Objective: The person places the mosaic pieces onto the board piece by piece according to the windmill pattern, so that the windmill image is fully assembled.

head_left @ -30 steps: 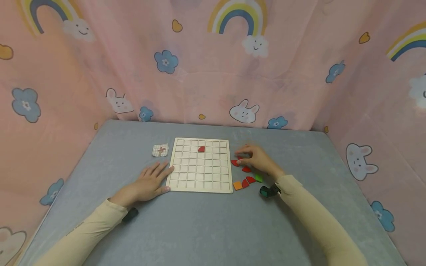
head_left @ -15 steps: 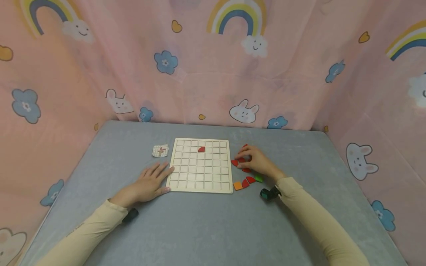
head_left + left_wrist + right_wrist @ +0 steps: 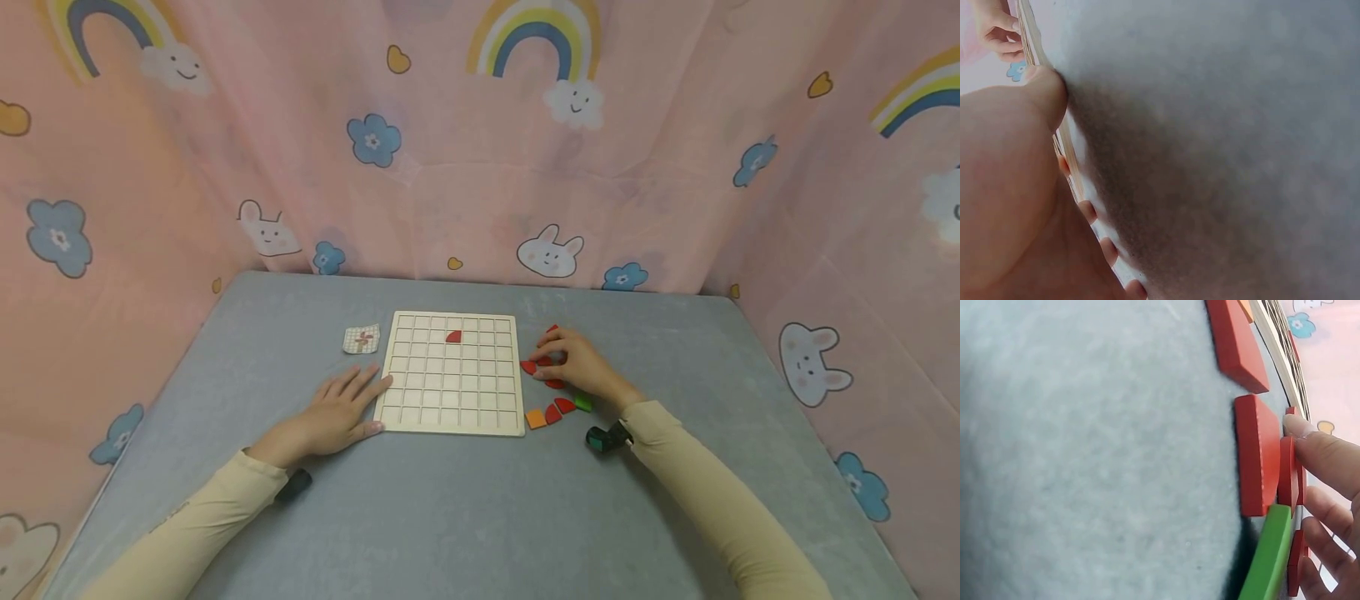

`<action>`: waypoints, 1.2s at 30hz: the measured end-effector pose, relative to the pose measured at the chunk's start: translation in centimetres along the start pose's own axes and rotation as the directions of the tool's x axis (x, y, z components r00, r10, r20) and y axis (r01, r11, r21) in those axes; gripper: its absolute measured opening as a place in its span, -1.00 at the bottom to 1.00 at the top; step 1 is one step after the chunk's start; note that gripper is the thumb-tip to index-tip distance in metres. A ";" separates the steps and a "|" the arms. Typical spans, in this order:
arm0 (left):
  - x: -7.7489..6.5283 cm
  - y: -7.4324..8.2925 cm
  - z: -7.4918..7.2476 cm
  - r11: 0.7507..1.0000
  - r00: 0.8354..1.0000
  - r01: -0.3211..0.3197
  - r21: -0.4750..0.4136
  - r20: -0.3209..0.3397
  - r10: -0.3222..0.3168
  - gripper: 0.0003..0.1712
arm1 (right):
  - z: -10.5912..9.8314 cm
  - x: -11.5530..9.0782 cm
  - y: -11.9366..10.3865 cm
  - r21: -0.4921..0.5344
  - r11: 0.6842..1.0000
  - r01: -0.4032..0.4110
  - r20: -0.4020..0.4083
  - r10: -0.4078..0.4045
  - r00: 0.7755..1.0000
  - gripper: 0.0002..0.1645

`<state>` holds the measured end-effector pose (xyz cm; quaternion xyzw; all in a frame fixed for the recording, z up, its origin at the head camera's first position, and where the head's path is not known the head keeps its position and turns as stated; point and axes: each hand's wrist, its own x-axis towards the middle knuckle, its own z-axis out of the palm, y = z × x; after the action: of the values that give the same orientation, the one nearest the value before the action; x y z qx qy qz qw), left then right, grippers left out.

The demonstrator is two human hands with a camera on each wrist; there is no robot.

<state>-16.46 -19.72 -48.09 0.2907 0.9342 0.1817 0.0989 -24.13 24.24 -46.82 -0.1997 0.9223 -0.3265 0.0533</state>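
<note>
A square wooden grid board [image 3: 453,396] lies on the table, with one red quarter-circle piece [image 3: 453,337] in a cell near its top. My left hand [image 3: 337,417] lies flat with fingers spread, its fingertips and thumb touching the board's left edge. To the right of the board, my right hand [image 3: 581,362] bends thumb and fingers down over several red quarter-circle pieces [image 3: 528,367]. In the right wrist view the thumb [image 3: 1319,450] is against these red pieces [image 3: 1288,469]; whether it pinches one is unclear. The hand partly hides them.
Nearer the front lie an orange square [image 3: 535,419], two red pieces [image 3: 564,406] and a green piece [image 3: 583,402]. A small card [image 3: 362,339] with a red pinwheel-like pattern on a grid lies left of the board. A pink printed curtain [image 3: 450,192] surrounds the grey table [image 3: 465,508].
My right hand has come slightly down and drawn its thumb and fingers closer over the red pieces, uncovering one behind the fingertips. My left hand and the board have stayed put.
</note>
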 end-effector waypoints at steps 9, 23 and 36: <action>0.0 0.0 0.0 1.000 1.000 0.003 -0.007 0.006 -0.003 -0.13 | 0.0 -0.1 -0.2 0.002 1.000 -0.003 -0.004 0.003 1.000 -0.71; 0.0 0.2 -0.2 1.000 1.000 0.003 -0.004 0.014 -0.003 -0.14 | -0.2 -0.3 0.1 0.068 0.998 -0.004 -0.015 0.005 1.000 -0.71; 0.2 -0.4 0.2 1.000 1.000 -0.008 0.019 0.006 0.008 -0.13 | -0.1 0.4 -1.1 0.035 0.999 -0.023 -0.012 0.024 1.000 -0.67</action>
<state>-16.75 -19.87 -48.43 0.2958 0.9345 0.1721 0.0983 -24.18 23.32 -46.03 -0.1859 0.9191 -0.3430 0.0548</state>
